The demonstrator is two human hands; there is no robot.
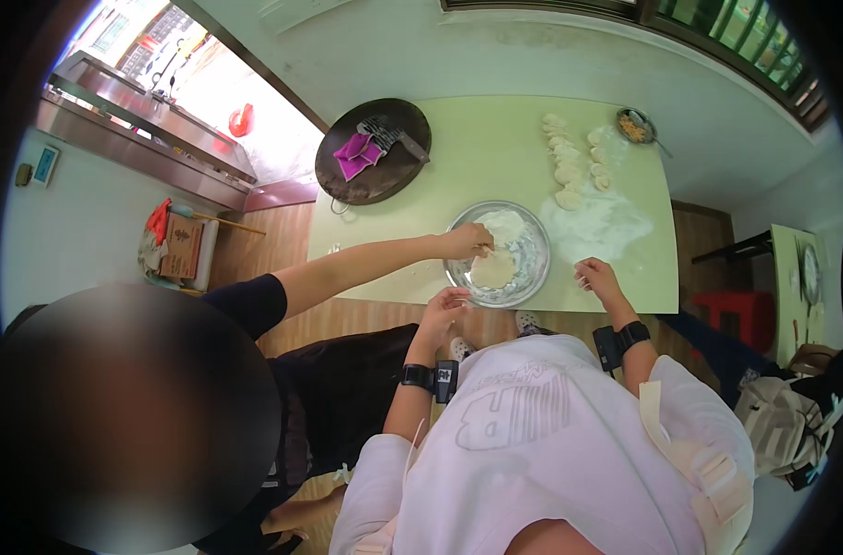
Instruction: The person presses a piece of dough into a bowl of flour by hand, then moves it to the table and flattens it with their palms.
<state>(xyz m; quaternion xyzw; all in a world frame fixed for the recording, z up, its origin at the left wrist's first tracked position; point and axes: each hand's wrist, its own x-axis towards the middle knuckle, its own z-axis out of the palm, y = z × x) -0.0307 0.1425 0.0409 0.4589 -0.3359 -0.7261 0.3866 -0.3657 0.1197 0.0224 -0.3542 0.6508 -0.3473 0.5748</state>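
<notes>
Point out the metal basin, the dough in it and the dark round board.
Metal basin [547, 250]: head view, right rim.
Dough [492, 271]: head view, middle of its top.
Dark round board [381, 185]: head view, bare lower part.

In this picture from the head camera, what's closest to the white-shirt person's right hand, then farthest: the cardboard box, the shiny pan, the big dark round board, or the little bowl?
From the right hand:
1. Shiny pan: just to its left.
2. Little bowl: table's far right corner.
3. Dark round board: table's far left.
4. Cardboard box: off the table, left.
</notes>
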